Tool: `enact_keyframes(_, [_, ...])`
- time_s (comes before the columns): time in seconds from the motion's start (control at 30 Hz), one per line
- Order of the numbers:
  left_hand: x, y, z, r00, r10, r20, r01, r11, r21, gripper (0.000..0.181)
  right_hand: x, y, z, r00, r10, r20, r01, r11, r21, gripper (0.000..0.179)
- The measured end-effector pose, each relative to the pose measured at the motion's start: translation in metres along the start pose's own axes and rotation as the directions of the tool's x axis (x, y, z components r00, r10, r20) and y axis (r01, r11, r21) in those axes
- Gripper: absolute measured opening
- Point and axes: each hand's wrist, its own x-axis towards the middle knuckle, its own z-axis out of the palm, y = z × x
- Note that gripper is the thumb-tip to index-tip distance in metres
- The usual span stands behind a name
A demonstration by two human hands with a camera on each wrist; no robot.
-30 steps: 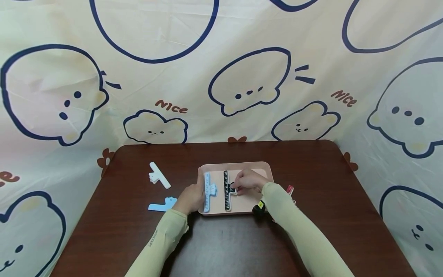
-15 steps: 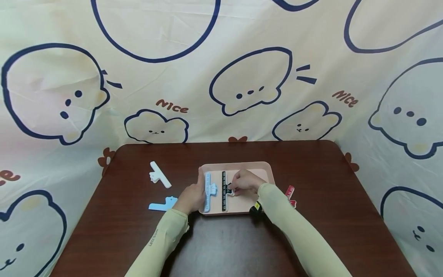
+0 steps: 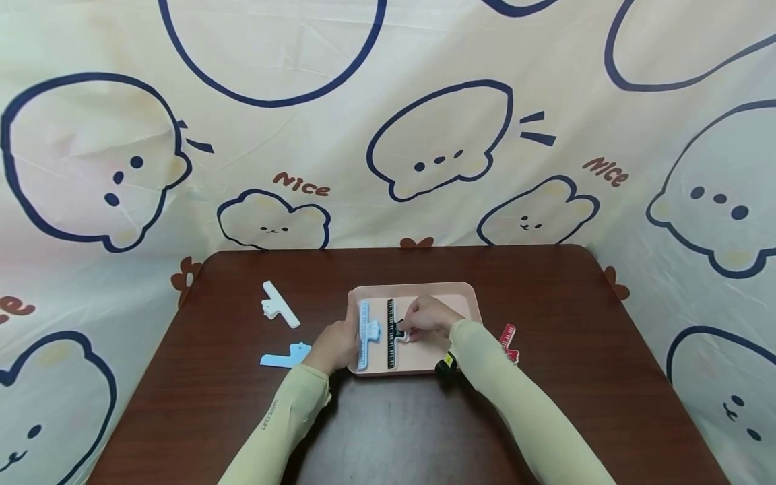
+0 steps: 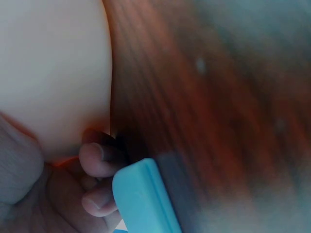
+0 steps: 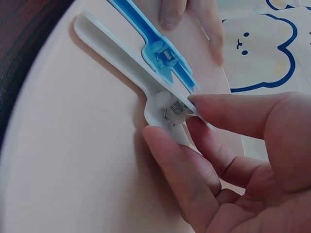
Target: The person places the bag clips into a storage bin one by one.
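A black-and-white ruler clip (image 3: 391, 337) stands lengthwise in the pale pink tray (image 3: 424, 360). My right hand (image 3: 430, 315) pinches its handle between thumb and fingers; the right wrist view shows the clip's white side (image 5: 112, 51) and metal spring. To its left, a light blue ruler clip (image 3: 364, 337) lies in the tray, roughly parallel and a small gap apart. My left hand (image 3: 336, 343) grips the tray's left edge, with fingers curled at the tray wall (image 4: 53, 73) in the left wrist view. Close to those fingers is another blue clip (image 4: 146, 199) on the table.
Left of the tray, a white clip (image 3: 280, 306) and the other blue clip (image 3: 279, 362) lie on the dark wood table (image 3: 394, 431). A red clip (image 3: 508, 340) sits right of the tray, partly behind the right sleeve. Printed cloth (image 3: 339, 135) hangs around the table.
My right hand has shifted a little left with the black-and-white clip, bringing it nearer the blue one. More of the red clip shows. My left hand has stayed at the tray edge.
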Motion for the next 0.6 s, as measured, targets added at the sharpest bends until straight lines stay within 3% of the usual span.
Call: enact_keyframes(0.6, [0.001, 0.0028, -0.0026, 1.0, -0.01, 0.001, 0.01, 1.0, 0.012, 0.08, -0.0003, -0.006, 0.0052, 0.999, 0.036, -0.03, -0.036, 0.999, 0.01, 0.018])
